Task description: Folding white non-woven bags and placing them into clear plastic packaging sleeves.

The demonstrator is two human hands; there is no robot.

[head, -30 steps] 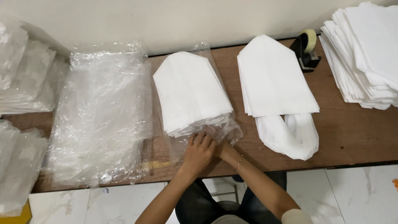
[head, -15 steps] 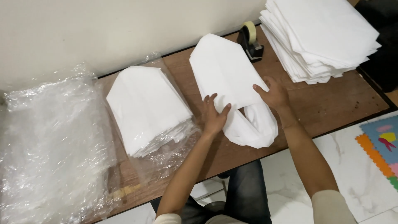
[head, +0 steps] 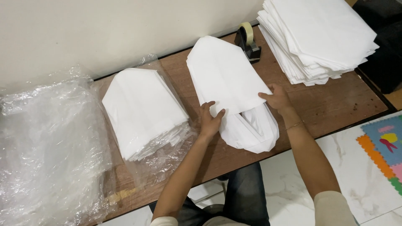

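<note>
Both hands are on the middle stack of folded white fabric pieces (head: 228,81), which lies on the brown bench (head: 335,104) with its pointed end toward twelve o'clock and its near end at six o'clock. The left hand (head: 210,119) presses flat with spread fingers on the stack's seven o'clock corner, and the right hand (head: 276,98) pinches the top layers at the four o'clock edge, so both are grasping the same stack rather than lying loose. Under them the lower pieces (head: 251,132) bulge and curl out toward six o'clock. The step in hand looks like squaring up or gathering this stack; the next move seems to call for an even grip on both sides so the layers do not slide apart. At nine o'clock lies a second white stack inside a clear plastic bag (head: 142,111), further left a heap of clear bags (head: 46,142); at one o'clock a tape dispenser (head: 248,39), and beyond it a tall pile of white sheets (head: 318,35).
</note>
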